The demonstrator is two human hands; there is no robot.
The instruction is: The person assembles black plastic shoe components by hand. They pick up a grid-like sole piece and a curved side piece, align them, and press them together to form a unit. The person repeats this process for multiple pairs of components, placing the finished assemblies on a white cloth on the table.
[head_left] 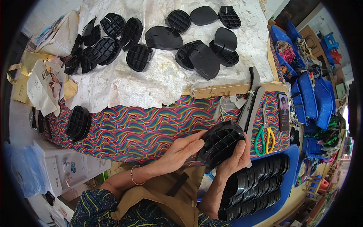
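Note:
Between my two hands, above the near edge of the table, is a black moulded sole piece (222, 145) with a grid of ribs facing up. My left hand (183, 150) grips its left side, thumb over the rim. On the right side, my right hand (236, 157) holds it with the thumb on top and the other fingers mostly hidden beneath. Just beyond it lie two long dark strip-like tools (251, 102), tied with a pale cord. Scissors (265, 132) with one green and one yellow handle rest to the right.
Several similar black pieces (163, 38) lie scattered on a white sheet (159, 77), and one (78, 123) sits at left on the patterned cloth (132, 128). A phone (283, 111) lies at right. A blue crate (293, 162) with rows of black pieces stands beside my right arm.

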